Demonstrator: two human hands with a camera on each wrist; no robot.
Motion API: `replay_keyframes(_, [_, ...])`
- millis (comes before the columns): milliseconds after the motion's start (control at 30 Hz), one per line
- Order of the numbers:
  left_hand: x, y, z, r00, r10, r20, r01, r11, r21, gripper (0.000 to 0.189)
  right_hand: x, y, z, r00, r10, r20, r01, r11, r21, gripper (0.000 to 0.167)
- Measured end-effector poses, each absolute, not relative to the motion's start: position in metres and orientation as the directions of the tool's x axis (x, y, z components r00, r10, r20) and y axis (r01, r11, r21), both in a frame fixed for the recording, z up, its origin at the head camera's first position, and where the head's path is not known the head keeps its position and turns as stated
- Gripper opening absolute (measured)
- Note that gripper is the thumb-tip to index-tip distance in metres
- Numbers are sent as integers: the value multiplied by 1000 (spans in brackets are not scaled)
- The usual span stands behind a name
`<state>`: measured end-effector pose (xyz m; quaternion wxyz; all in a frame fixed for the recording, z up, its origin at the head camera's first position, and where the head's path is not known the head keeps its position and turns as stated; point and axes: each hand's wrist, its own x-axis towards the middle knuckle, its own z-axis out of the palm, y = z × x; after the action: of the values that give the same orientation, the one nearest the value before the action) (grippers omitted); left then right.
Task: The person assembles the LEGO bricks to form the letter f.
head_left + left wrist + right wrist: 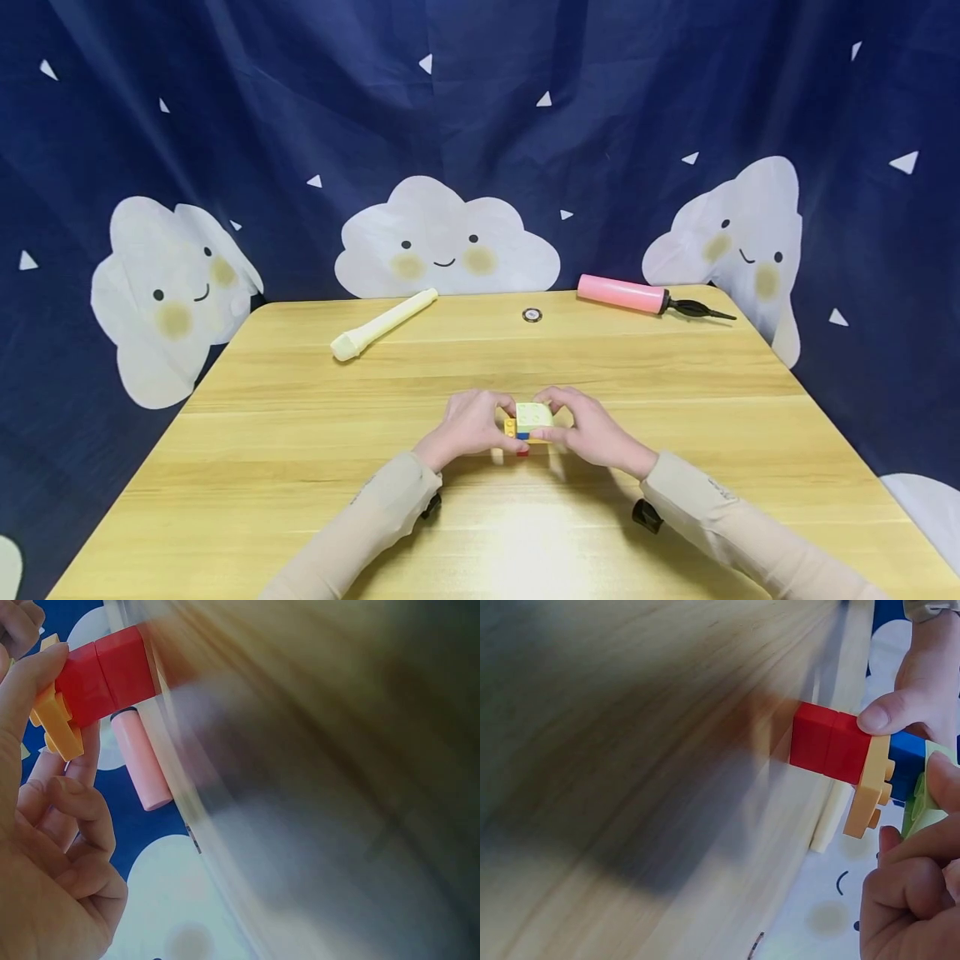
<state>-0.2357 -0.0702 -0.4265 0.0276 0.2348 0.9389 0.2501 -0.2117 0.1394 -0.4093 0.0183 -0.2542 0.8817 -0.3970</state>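
In the middle of the table, both hands are on a small stack of toy building bricks. Two red bricks point(814, 739) form its base, right at the tabletop. Above them lies a wider yellow-orange brick point(868, 784) with studs showing, then a blue brick point(909, 759). A pale green brick point(534, 414) tops the stack. My left hand point(474, 423) pinches the lower part from the left, thumb near the upper red brick and the yellow-orange one. From the right, my right hand point(592, 429) pinches the pale green brick between thumb and index finger.
Toward the back left lies a cream toy microphone point(382, 325). A dark-rimmed round chip point(532, 315) is near the back edge of the wooden table point(300, 467). At the back right rests a pink hand pump point(621, 293) with a black nozzle. A blue cloud-printed curtain point(480, 125) hangs behind.
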Motion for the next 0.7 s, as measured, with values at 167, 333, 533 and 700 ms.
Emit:
replay_keyframes(167, [-235,-70,-425,-888,453,76,431,763,481,38,-211,139,-408,-873,-458,168,-432,566,-702,29])
replay_keyframes(333, [-235,-71,-424,-887,455,80,435,764,477,38,-210,138,-408,-880,-444,168,-421,566,-709,30])
replay_keyframes(533, [-234,-73,-422,-889,451,78,433,774,463,38,-209,136,-410,-890,-422,174,-403,550,-731,38])
replay_keyframes(700, [-233,-72,-424,-887,456,76,436,769,468,40,-208,141,-414,-905,-398,152,-375,574,-728,65])
